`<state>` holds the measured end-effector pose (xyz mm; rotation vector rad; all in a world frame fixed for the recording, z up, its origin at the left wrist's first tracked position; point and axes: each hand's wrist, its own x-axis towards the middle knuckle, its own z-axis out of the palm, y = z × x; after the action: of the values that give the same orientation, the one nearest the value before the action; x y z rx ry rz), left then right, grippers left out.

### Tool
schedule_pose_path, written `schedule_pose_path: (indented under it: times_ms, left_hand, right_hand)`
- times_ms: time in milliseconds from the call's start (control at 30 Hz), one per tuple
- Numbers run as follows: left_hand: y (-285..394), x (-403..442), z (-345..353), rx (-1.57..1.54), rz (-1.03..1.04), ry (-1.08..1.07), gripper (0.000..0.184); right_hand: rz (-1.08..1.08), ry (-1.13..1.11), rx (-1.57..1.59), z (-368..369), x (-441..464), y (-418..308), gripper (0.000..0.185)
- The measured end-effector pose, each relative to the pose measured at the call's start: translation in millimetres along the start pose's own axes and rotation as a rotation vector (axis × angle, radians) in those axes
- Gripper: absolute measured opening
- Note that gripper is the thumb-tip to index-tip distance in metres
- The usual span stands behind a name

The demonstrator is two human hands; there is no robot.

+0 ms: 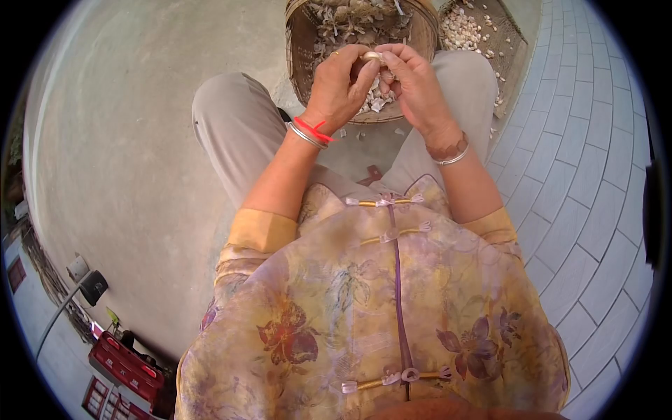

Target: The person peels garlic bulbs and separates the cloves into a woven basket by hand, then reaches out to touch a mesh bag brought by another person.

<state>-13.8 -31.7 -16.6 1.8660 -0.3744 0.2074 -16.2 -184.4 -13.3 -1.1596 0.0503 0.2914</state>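
Observation:
A pale garlic clove [372, 56] is pinched between both hands, above the near part of a woven basket [299, 70]. My left hand [340, 78] is closed, its thumb and fingers curled round the clove's left side. From the other side, my right hand [416, 82] grips it with thumb and forefinger close together. The fingers partly cover the clove. Below the hands, white papery garlic skins [379, 103] lie in the basket. Farther back in it is a heap of dry, brownish garlic bulbs [357, 17].
At the upper right, a woven tray [509, 35] holds many loose garlic cloves [460, 29]. The basket stands between my knees, on a concrete floor [133, 140]. Grey paving tiles [560, 182] run along the right. A red vehicle [126, 367] stands at the lower left.

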Motion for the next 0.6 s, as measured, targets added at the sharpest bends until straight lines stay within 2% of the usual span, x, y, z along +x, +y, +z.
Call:
schedule_pose_path:
  times_ms: [67, 133, 233, 333, 467, 533, 600]
  left_hand:
    - [-0.1, -1.4, -0.6, -0.023, -0.059, -0.005, 0.017]
    - [-0.7, -3.2, -1.2, -0.124, -0.173, -0.026, 0.018]
    - [4.4, -3.9, -4.6, -0.146, -0.187, -0.045, 0.018]
    - [14.5, -3.0, -8.8, -0.289, -0.264, -0.049, 0.019]
    - [0.0, -4.0, -6.4, -0.264, -0.239, -0.031, 0.018]
    - [-1.6, -4.0, -6.5, -0.192, -0.205, -0.012, 0.016]
    - [-0.3, -4.4, -5.7, -0.187, -0.196, 0.003, 0.015]
  right_hand:
    - [-0.038, 0.021, -0.072, 2.6, -1.5, -1.0, 0.018]
    - [-0.148, 0.058, -0.367, 7.1, -4.5, -4.0, 0.017]
    - [-0.249, 0.072, -0.524, 8.7, -4.7, 0.3, 0.017]
    - [-0.265, 0.059, -0.539, 9.8, -5.7, 3.5, 0.017]
    - [-0.264, 0.055, -0.572, 11.9, -5.1, 7.5, 0.017]
    - [-0.354, 0.066, -0.676, 11.7, -3.0, 11.6, 0.017]
    - [-0.282, 0.076, -0.638, 13.5, -6.7, 9.8, 0.019]
